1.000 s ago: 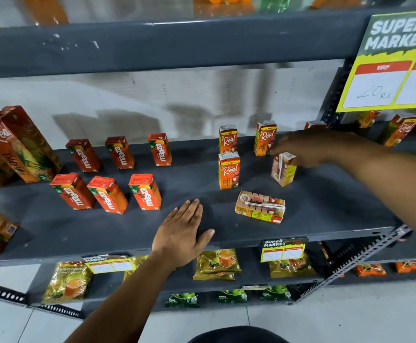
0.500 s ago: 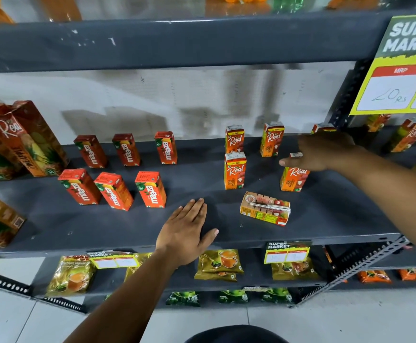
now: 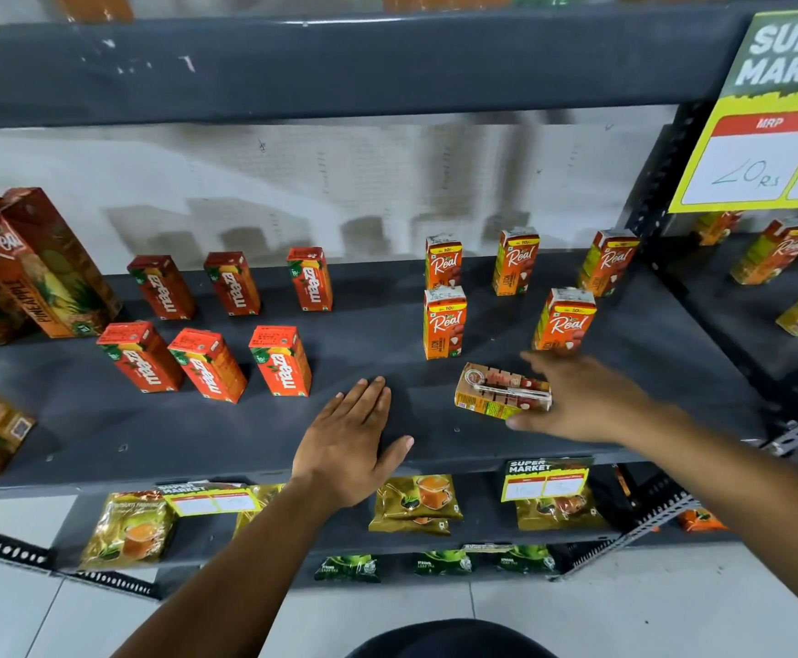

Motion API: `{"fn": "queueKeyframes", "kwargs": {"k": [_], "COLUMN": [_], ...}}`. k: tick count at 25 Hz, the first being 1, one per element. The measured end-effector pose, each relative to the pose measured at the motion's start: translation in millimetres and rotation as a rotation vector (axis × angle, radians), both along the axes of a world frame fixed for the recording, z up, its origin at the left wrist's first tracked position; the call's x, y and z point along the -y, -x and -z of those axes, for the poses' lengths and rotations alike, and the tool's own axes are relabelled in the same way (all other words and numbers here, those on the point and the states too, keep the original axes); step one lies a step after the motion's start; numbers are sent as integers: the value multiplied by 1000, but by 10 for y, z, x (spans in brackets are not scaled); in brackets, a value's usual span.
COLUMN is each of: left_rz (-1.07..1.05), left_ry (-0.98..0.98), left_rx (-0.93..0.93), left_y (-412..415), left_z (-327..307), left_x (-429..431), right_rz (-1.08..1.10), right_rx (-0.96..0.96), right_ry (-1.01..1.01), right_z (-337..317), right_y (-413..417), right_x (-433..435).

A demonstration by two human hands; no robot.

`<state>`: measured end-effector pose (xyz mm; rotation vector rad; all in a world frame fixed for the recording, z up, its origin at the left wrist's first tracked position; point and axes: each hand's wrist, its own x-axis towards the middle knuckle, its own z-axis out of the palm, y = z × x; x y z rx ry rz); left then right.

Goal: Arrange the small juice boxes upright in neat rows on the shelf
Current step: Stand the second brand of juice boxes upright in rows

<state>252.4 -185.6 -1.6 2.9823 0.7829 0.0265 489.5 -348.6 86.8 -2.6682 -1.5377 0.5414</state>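
1. The right hand [image 3: 577,401] reaches to the fallen juice box [image 3: 502,391]; its fingers [image 3: 537,360] spread loosely, thumb at the box's near edge, touching or just beside it. I cannot tell whether they grip it.
2. The left hand [image 3: 347,444] lies flat, fingers released, on the shelf [image 3: 102,420], holding nothing.
3. The fallen juice box lies on its side near the shelf's front, straw side up.
4. Behind it stand five Real boxes: two in the nearer row [image 3: 444,322] [image 3: 564,320], three in the back row [image 3: 443,261] [image 3: 516,261] [image 3: 608,263].
5. To the left, six Maaza boxes [image 3: 280,360] stand upright in two rows of three.
6. A tall pineapple carton [image 3: 41,258] stands at the far left; a yellow price sign [image 3: 762,149] hangs upper right.
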Motion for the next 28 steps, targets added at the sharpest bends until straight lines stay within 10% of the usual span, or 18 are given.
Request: {"fn": "queueKeyframes", "kwargs": {"k": [6,12,28], "left_rz": [0,15,5], "left_ry": [5,-18,-2], "left_rx": [24,3,2], "left_y": [5,-16,-6], "left_z": [43,55,43], "left_x": [-14,-24,-15], "right_rz": [26,-247,-272], "right_rx": [-39,479,447], "right_ry": [-126,177,105], "right_z": [-144,-546,-705], "right_y": [-354,-1131,-1658], "right_x": [347,589,320]}}
